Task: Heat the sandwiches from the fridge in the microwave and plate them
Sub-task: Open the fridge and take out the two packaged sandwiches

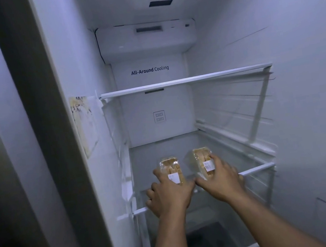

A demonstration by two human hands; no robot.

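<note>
Left hand (168, 194) and right hand (221, 180), fingers each clamped on a wrapped sandwich, above the glass shelf (257, 169)

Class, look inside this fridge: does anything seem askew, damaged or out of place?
Yes: the stained, yellowed sticker on the left inner wall is peeling at its edges. The two packaged sandwiches look intact.
</note>
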